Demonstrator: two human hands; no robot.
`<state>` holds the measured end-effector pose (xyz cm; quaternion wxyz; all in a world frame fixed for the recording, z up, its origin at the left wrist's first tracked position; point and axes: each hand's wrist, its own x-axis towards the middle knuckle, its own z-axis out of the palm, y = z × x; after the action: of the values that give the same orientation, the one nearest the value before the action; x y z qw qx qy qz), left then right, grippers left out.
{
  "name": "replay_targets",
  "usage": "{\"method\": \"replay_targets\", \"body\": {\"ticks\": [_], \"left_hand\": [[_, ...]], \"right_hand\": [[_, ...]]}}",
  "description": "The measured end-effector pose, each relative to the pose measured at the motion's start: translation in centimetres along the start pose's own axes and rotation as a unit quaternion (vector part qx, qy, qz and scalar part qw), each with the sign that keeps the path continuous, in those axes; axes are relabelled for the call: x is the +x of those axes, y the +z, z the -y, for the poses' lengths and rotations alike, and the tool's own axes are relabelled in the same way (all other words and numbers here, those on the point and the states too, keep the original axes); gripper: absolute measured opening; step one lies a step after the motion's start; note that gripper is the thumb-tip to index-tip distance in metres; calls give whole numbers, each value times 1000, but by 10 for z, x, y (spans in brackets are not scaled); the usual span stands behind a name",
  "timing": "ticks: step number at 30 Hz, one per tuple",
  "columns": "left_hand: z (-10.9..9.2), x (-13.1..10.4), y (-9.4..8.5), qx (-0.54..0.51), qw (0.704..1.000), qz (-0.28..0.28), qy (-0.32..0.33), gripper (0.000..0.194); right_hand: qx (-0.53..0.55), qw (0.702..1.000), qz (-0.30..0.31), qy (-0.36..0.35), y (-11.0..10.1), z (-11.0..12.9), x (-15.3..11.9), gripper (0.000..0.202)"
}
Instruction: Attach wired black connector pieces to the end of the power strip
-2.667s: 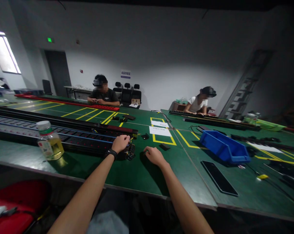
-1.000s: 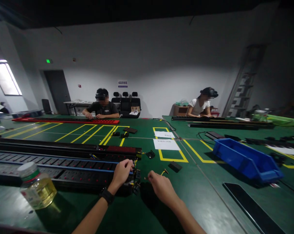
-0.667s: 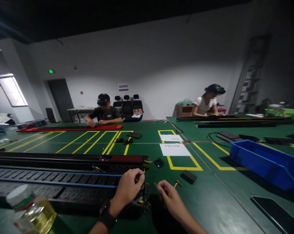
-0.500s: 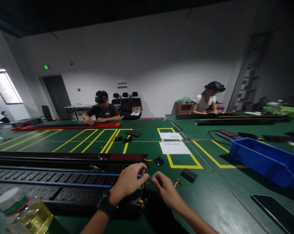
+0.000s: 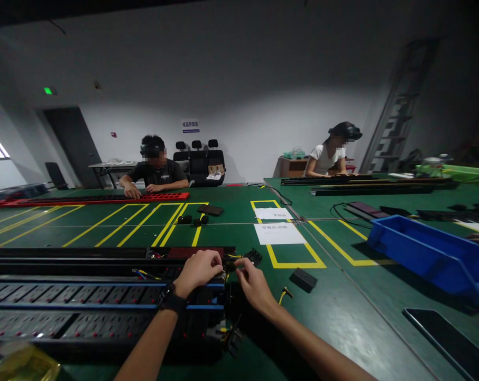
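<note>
Holding the fingers of the left hand (image 5: 202, 269) curled, with thumb close to forefinger, above the end of the blue-edged socket strip (image 5: 104, 293); not being able to tell whether pinching anything there. Holding the fingers of the right hand (image 5: 252, 279) half-bent just beside, near a thin yellow wire (image 5: 235, 257), again not being able to tell whether gripping or only touching it. Seemingly working through a wire-handling step at this strip end, so probably needing a steady left hand and a fine, light movement of the right fingertips. Counting outward: having one plain socket strip (image 5: 108, 324) on the near side of the blue-edged one, and one bar with a dark red panel (image 5: 178, 253) behind. Then finding, on the green table (image 5: 334, 317) to the right, one black clip-like part (image 5: 254, 256), one black block (image 5: 303, 279) and one yellow-wired connector (image 5: 287, 292) near it. Noticing also two paper sheets (image 5: 279, 234), one blue bin (image 5: 422, 262) and one dark-screened phone (image 5: 448, 336). Seeing two co-workers (image 5: 156, 173) across the table, bending over long parts (image 5: 84, 200).
</note>
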<state>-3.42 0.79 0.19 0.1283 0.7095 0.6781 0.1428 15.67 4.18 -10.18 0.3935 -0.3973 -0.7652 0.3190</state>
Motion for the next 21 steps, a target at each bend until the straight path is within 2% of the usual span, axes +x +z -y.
{"method": "replay_targets", "body": {"ticks": [3,6,13,17,21], "left_hand": [[1,0,5,24,999,-6,-22,23],[2,-3,12,40,999,-8,-15,29],[7,-5,26,31,999,-7,18,29],[14,-4,29,-8,1000,-17,14,28],[19,-5,30,-32,999,-16,39,28]], "right_hand": [[-21,999,19,17,4,-6,-7,35],[-54,998,41,19,6,-6,-12,45],[-82,994,65,5,5,-1,-13,44],[-77,995,69,-2,2,1,-13,44],[-81,994,72,-4,2,0,-12,45]]}}
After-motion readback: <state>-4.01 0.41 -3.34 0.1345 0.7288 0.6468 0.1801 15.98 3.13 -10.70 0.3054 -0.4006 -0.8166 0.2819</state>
